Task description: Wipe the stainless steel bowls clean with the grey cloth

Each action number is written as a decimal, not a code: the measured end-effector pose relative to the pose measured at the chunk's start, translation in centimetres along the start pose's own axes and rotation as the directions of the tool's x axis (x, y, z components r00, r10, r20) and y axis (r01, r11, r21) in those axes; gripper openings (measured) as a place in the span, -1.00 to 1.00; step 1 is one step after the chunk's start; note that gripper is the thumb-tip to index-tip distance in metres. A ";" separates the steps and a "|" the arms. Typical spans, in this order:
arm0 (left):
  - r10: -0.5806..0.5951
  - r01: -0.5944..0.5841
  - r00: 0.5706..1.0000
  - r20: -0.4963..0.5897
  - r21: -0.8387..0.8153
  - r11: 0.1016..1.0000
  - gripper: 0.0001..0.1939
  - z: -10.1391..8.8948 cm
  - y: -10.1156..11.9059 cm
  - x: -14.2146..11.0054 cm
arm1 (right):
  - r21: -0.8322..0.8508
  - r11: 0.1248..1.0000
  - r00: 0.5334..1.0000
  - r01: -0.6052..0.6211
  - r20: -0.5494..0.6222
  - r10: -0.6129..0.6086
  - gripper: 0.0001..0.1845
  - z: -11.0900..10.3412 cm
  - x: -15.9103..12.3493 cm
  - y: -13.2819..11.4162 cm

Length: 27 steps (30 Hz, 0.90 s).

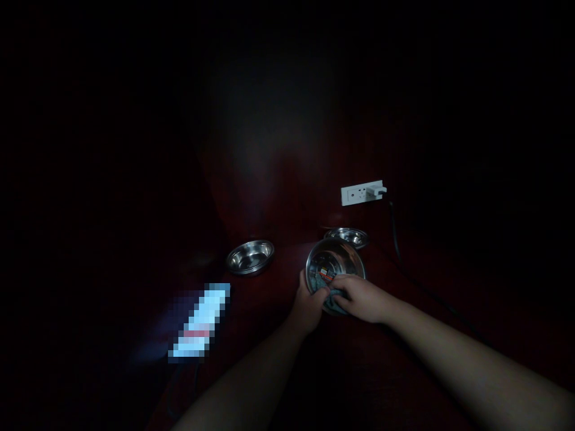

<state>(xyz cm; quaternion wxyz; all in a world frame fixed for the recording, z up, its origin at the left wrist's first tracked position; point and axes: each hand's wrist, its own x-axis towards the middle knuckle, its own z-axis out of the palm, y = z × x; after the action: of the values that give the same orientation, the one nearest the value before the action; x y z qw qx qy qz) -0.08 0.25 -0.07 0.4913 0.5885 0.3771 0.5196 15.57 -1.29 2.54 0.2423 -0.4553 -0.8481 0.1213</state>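
1. So, far left is a bright screen (202,320), all pixelated, with a shiny metal dish (250,257) just beyond it.
2. Left hand (309,308) has its grip closed on the left side of a metal bowl (348,258), mouth tipped toward the person. It's round, so no long axis.
3. Right hand (362,297) sits inside, fingers bunched on a greenish cloth (335,304) low in the bowl; neither hand's nearer.
4. Behind: second dish (359,239), wall socket (353,196), cable (395,233).

the bowl (348,256) has a cloth (339,304) in it, a dish (356,236) behind it, a second dish (250,258) to its left.
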 end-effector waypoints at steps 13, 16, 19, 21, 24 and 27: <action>-0.002 0.002 1.000 0.015 -0.029 1.000 -0.54 0.0 0.0 0.0 | 0.007 1.000 1.000 0.015 -0.001 -0.015 -0.83 0.0 0.0 -0.2; -0.019 0.019 1.000 0.011 -0.025 1.000 -0.54 0.0 0.2 -0.1 | 0.009 1.000 1.000 0.021 -0.005 -0.021 -0.82 0.0 0.0 -0.2; -0.020 0.020 1.000 0.006 -0.017 1.000 -0.54 0.1 0.1 -0.1 | 0.015 1.000 1.000 0.027 -0.008 -0.026 -0.83 0.0 0.0 -0.2; -0.014 0.014 1.000 0.003 -0.019 1.000 -0.54 0.1 0.0 0.0 | 0.018 0.999 1.000 0.026 -0.010 -0.026 -0.83 0.0 0.0 -0.1; -0.013 0.013 1.000 0.005 -0.024 1.000 -0.53 0.1 -0.2 0.0 | 0.025 0.999 1.000 0.025 -0.008 -0.024 -0.84 0.0 0.0 -0.1; -0.018 0.018 1.000 0.000 -0.022 1.000 -0.53 0.1 -0.1 0.0 | 0.028 0.999 1.000 0.022 -0.005 -0.022 -0.84 -0.1 0.0 -0.1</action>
<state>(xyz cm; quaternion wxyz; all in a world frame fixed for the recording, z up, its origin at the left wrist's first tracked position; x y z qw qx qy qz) 0.00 0.25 -0.12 0.5023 0.5795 0.3770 0.5193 15.55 -1.32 2.61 0.2517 -0.4428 -0.8508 0.1293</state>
